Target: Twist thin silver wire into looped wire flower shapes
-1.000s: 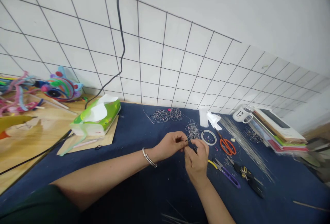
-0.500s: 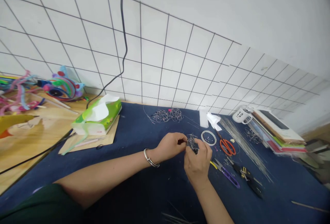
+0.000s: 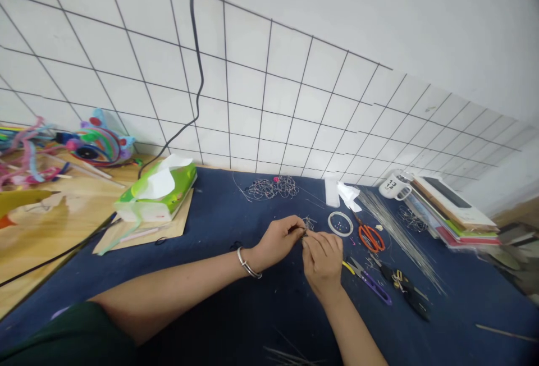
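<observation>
My left hand [image 3: 279, 240] is closed, its thumb and fingertips pinched on a small tangle of thin grey wire [image 3: 309, 223]. My right hand [image 3: 323, 259] meets it from the right, fingers bent and pressed together at the same wire piece. Most of the piece is covered by my fingers; a few wire ends stick out above them. Close to my right hand lie purple-handled snips [image 3: 373, 284] and a yellow-handled tool [image 3: 348, 268], partly hidden. Beyond my hands, a round white dish [image 3: 340, 215] holds small beads.
Orange-handled scissors [image 3: 371, 238], black pliers [image 3: 406, 290] and long straight wires [image 3: 398, 237] lie on the right. Coiled wire [image 3: 269, 188] lies by the wall. A tissue pack [image 3: 179, 186] stands left; a mug [image 3: 392, 187] and stacked books [image 3: 455, 209] stand at the far right.
My right hand's fingers have come over the wire tangle and closer to my left fingertips, covering more of it. The view has shifted slightly.
</observation>
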The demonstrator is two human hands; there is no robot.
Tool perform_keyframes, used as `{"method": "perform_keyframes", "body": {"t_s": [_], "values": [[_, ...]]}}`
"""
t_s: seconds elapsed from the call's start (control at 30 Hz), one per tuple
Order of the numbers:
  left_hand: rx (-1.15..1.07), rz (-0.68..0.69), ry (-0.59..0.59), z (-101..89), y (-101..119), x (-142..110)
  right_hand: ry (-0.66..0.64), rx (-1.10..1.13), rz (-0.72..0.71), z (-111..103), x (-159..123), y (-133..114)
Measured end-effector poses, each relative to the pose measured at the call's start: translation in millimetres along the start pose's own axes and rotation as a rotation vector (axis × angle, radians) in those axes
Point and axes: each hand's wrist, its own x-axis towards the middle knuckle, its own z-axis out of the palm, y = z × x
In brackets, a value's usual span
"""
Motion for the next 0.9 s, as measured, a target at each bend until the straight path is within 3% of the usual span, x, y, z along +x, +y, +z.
{"method": "perform_keyframes", "body": {"t_s": [0.23, 0.5, 0.6, 0.7, 0.9], "values": [[-0.055, 0.022, -0.012, 3.1, -5.7, 3.3, 0.001, 0.101, 0.070, 0.9, -0.5, -1.3], [0.106, 0.064, -0.104, -5.3, -12.1, 8.6, -0.104, 0.543, 0.539, 2.1, -1.6, 2.8], [0.058, 0.063, -0.123, -5.7, -11.1, 8.2, -0.163, 0.672, 0.617, 2.0, 0.4, 7.2], [-0.052, 0.019, -0.179, -6.7, -12.0, 10.0, -0.153, 0.535, 0.537, 1.1, 1.8, 9.1], [-0.204, -0.130, -0.279, -11.7, -17.2, 15.3, -0.032, 0.137, 0.101, 0.4, -0.3, 10.9]]}}
